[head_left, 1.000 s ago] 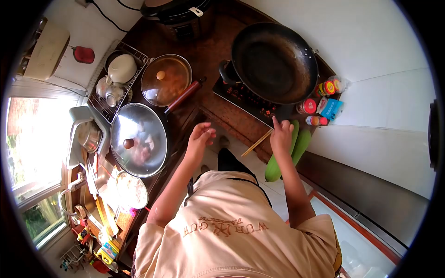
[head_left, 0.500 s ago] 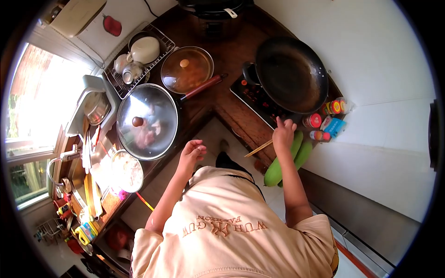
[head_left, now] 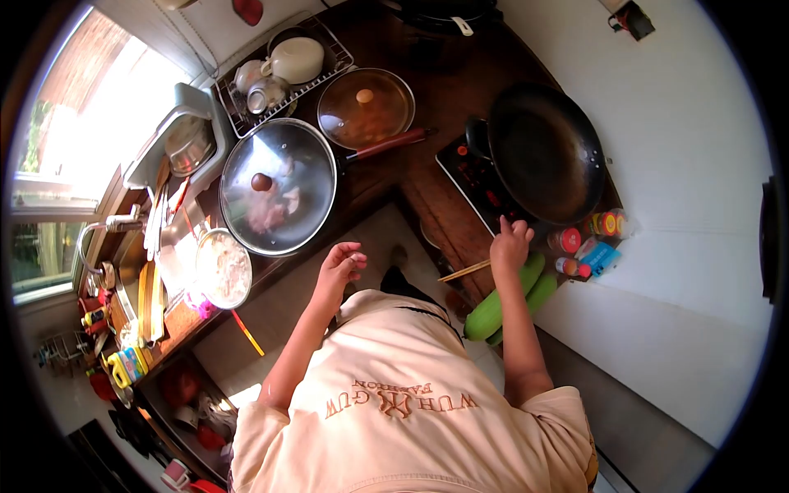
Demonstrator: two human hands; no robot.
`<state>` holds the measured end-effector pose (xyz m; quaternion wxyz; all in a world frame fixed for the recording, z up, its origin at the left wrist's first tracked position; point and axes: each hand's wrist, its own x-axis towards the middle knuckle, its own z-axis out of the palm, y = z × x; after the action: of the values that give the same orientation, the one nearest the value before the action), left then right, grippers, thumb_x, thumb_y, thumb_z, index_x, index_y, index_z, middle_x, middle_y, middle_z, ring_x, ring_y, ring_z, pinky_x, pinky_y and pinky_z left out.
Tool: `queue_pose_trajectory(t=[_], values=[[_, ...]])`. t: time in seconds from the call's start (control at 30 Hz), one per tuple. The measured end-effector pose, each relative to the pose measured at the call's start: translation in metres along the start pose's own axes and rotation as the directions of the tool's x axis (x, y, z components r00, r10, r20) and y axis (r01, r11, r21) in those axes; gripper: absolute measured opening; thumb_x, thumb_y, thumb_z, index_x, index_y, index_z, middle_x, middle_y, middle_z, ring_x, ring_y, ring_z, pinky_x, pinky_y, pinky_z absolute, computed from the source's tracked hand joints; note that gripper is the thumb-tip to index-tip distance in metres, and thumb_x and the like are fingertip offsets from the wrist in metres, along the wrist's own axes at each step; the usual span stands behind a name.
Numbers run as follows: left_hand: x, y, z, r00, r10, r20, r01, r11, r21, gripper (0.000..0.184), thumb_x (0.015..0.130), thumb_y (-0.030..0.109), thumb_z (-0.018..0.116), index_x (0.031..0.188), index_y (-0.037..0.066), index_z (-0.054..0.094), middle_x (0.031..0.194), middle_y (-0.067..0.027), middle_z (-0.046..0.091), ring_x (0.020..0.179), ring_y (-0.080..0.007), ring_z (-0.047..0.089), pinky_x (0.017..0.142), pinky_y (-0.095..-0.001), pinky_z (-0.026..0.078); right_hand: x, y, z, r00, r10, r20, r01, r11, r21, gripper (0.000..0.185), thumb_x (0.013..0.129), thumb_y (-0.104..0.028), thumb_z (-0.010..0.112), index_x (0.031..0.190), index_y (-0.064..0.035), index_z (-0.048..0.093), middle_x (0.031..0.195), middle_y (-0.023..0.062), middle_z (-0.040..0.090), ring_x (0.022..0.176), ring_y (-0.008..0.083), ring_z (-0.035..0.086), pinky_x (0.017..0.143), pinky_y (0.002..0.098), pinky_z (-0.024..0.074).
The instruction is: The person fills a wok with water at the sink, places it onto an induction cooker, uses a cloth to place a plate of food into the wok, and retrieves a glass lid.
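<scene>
My right hand [head_left: 511,245] is at the front edge of the black induction cooker [head_left: 470,174], its index finger stretched towards the edge and the other fingers bent. Whether the fingertip touches is too small to tell. A dark wok [head_left: 546,156] rests on the cooker. Beside and partly under that hand are wooden chopsticks [head_left: 464,271], seemingly lying on the counter, and long green gourds [head_left: 489,316]. My left hand [head_left: 339,269] hovers in front of my body, fingers loosely curled, thumb apart, with nothing clearly visible in it.
A large pan with a glass lid [head_left: 279,187] and a smaller lidded pan [head_left: 366,123] stand on the left counter. Near them are a wire dish rack [head_left: 283,107] and a bowl of pale food [head_left: 223,269]. Several seasoning jars [head_left: 565,240] stand right of the cooker.
The head view has turned slightly, shifting the counter and wok in the picture. My right hand stays at the cooker's front edge, and my left hand stays in front of me.
</scene>
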<state>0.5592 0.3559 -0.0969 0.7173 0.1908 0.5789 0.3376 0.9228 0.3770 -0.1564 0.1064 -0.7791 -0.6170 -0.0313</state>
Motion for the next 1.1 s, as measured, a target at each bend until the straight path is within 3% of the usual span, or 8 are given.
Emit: queue_pose_trajectory(t=[0.27, 0.37, 0.4, 0.7, 0.9, 0.97, 1.03, 1.1], values=[[-0.025, -0.002, -0.005, 0.999, 0.038, -0.029, -0.037, 0.998, 0.050, 0.021, 0.091, 0.017, 0.055, 0.112, 0.011, 0.054, 0.093, 0.0014, 0.060, 0.084, -0.0061, 0.054, 0.071, -0.0218, 0.043, 0.002, -0.016, -0.005, 0.995, -0.063, -0.072, 0.068, 0.995, 0.072, 0.034, 0.074, -0.004, 0.059, 0.106, -0.0124, 0.064, 0.095, 0.0101, 0.053, 0.089, 0.0327, 0.050, 0.077, 0.0429, 0.0454], [-0.039, -0.003, -0.016, 0.996, 0.086, -0.004, -0.086, 0.995, 0.046, 0.023, 0.094, 0.022, 0.053, 0.113, 0.008, 0.054, 0.091, -0.0001, 0.059, 0.082, -0.0069, 0.054, 0.068, -0.0209, 0.043, -0.009, -0.052, -0.006, 0.985, -0.172, -0.032, 0.174, 0.934, 0.314, 0.020, 0.080, -0.007, 0.060, 0.100, -0.0080, 0.061, 0.093, 0.0108, 0.053, 0.083, 0.0301, 0.052, 0.074, 0.0418, 0.0455], [-0.042, -0.007, -0.024, 0.994, 0.107, -0.004, -0.106, 0.993, 0.058, 0.024, 0.094, 0.024, 0.053, 0.112, 0.008, 0.054, 0.090, 0.0002, 0.058, 0.082, -0.0066, 0.053, 0.068, -0.0211, 0.043, -0.017, -0.068, -0.005, 0.985, -0.101, 0.141, 0.021, 0.876, 0.482, 0.010, 0.084, -0.011, 0.061, 0.091, -0.0046, 0.058, 0.092, 0.0104, 0.053, 0.077, 0.0261, 0.054, 0.069, 0.0381, 0.0459], [-0.124, 0.001, -0.142, 0.955, 0.266, -0.132, -0.287, 0.943, -0.171, 0.025, 0.096, 0.028, 0.051, 0.100, 0.004, 0.058, 0.075, -0.0023, 0.059, 0.069, -0.0076, 0.055, 0.060, -0.0197, 0.042, -0.102, -0.236, -0.022, 0.661, -0.610, 0.438, -0.068, 0.532, 0.844, 0.014, 0.085, -0.015, 0.064, 0.083, -0.0012, 0.060, 0.072, 0.0027, 0.057, 0.064, 0.0085, 0.051, 0.059, 0.0246, 0.0434], [-0.134, -0.034, -0.296, 0.502, 0.383, -0.776, -0.479, 0.870, 0.119, 0.021, 0.094, 0.023, 0.052, 0.097, 0.004, 0.060, 0.074, -0.0028, 0.060, 0.068, -0.0091, 0.056, 0.060, -0.0219, 0.045, -0.145, -0.348, -0.041, 0.369, -0.793, 0.485, -0.120, 0.477, 0.871, 0.012, 0.085, -0.011, 0.063, 0.085, 0.0004, 0.062, 0.074, 0.0054, 0.058, 0.064, 0.0102, 0.053, 0.059, 0.0244, 0.0442], [-0.120, -0.056, -0.355, 0.231, 0.500, -0.835, -0.315, 0.850, 0.422, 0.020, 0.094, 0.020, 0.053, 0.100, 0.002, 0.059, 0.080, -0.0025, 0.060, 0.074, -0.0086, 0.055, 0.066, -0.0235, 0.046, -0.158, -0.383, -0.052, 0.301, -0.800, 0.519, -0.155, 0.496, 0.855, 0.012, 0.085, -0.011, 0.062, 0.087, 0.0002, 0.062, 0.075, 0.0053, 0.058, 0.064, 0.0099, 0.053, 0.059, 0.0239, 0.0441], [-0.114, -0.071, -0.399, 0.187, 0.506, -0.842, -0.222, 0.857, 0.466, 0.029, 0.090, 0.025, 0.057, 0.106, 0.001, 0.057, 0.092, -0.0077, 0.060, 0.082, -0.0177, 0.058, 0.075, -0.0315, 0.048, -0.173, -0.409, -0.049, 0.258, -0.828, 0.499, -0.098, 0.491, 0.866, 0.012, 0.085, -0.011, 0.062, 0.088, 0.0004, 0.062, 0.076, 0.0056, 0.058, 0.064, 0.0101, 0.052, 0.059, 0.0241, 0.0439], [-0.109, -0.072, -0.421, 0.111, 0.474, -0.873, 0.131, 0.864, 0.486, 0.040, 0.086, 0.032, 0.060, 0.112, 0.003, 0.054, 0.106, -0.0149, 0.056, 0.094, -0.0282, 0.057, 0.083, -0.0386, 0.046, -0.186, -0.430, -0.052, 0.239, -0.830, 0.504, -0.062, 0.505, 0.861, 0.013, 0.085, -0.012, 0.062, 0.088, 0.0002, 0.062, 0.078, 0.0071, 0.059, 0.064, 0.0127, 0.054, 0.059, 0.0257, 0.0445]])
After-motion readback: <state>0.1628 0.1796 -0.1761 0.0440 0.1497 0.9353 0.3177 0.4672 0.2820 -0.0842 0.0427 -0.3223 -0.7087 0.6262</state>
